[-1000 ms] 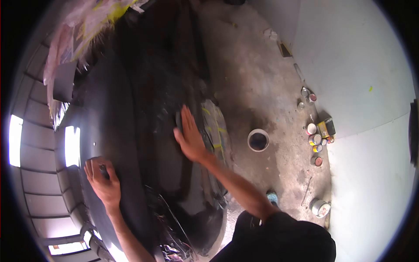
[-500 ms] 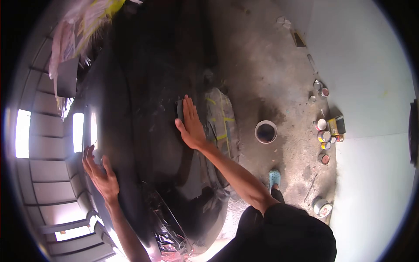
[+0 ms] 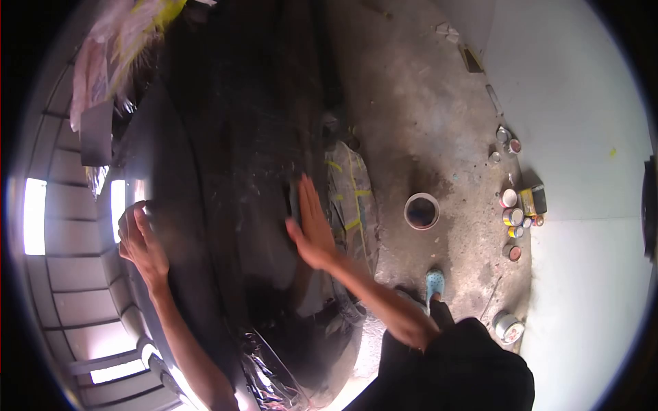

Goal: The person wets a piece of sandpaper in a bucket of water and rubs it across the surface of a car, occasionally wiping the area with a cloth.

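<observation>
The black car body (image 3: 226, 137) stretches out in front of me, glossy and streaked with wet in places. My right hand (image 3: 314, 229) lies flat on its side panel with fingers together, over a dark flat pad (image 3: 293, 200) whose edge shows between thumb and fingers. At the left, my left hand (image 3: 144, 246) is at the far edge of the bodywork, fingers curled in and thumb raised. Right of my right hand is a wheel area masked with taped sheeting (image 3: 353, 188). A headlight (image 3: 264, 370) covered in crinkled clear film is near the bottom.
On the concrete floor (image 3: 404, 116) stands a bucket of dark liquid (image 3: 421, 211). Several paint tins (image 3: 513, 216) and a yellow-black can (image 3: 532, 201) line the pale wall (image 3: 582, 171). A larger tin (image 3: 508, 328) is lower down. Plastic sheeting (image 3: 123, 48) hangs upper left.
My right hand has slid back along the panel, toward me, with the pad. My left hand has shifted a little up and left, and its spread fingers have curled in.
</observation>
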Action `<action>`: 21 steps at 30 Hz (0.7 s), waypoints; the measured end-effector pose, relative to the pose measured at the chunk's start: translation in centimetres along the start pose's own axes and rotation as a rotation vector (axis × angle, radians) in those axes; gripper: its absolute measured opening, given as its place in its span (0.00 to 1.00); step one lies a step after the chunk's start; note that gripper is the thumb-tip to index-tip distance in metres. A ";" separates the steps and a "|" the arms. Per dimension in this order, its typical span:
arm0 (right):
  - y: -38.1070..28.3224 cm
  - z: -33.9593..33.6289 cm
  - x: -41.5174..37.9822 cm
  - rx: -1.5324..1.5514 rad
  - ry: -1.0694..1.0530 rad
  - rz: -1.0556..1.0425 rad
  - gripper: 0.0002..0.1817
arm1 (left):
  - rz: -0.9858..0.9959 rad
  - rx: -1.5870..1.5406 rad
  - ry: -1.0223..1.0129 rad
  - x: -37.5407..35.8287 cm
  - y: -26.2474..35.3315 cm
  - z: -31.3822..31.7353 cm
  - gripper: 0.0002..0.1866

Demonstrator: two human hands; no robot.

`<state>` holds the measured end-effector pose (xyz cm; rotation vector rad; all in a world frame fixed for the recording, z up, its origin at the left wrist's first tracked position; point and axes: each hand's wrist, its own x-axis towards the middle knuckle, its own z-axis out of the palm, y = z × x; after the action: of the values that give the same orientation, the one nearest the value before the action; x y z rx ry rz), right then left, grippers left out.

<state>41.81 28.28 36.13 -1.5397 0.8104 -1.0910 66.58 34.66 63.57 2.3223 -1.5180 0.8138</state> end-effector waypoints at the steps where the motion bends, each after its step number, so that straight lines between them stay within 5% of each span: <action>1: -1.1 0.5 -4.8 0.010 -0.004 0.027 0.55 | -0.039 -0.031 -0.023 -0.2 0.0 0.1 0.32; 3: -2.6 2.3 -13.0 -0.005 0.025 0.031 0.55 | -0.102 -0.091 -0.061 0.0 -0.1 0.0 0.32; 5: -0.6 2.6 -12.5 -0.013 0.015 -0.023 0.56 | -0.063 -0.089 -0.028 -0.1 -0.4 0.2 0.31; 11: 2.0 -0.1 1.7 0.079 0.014 0.006 0.57 | -0.027 -0.107 -0.006 -0.6 -1.0 0.6 0.28; 16: 0.1 4.0 -15.5 -0.009 0.057 0.022 0.56 | -0.048 -0.132 0.010 -0.3 -0.7 0.8 0.28; 21: 1.6 -0.9 -0.8 0.091 -0.020 0.006 0.56 | -0.087 -0.126 -0.047 0.3 -1.7 1.0 0.30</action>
<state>40.77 28.33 34.40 -1.4690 0.7411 -1.0919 68.55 34.70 63.06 2.3121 -1.4314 0.6279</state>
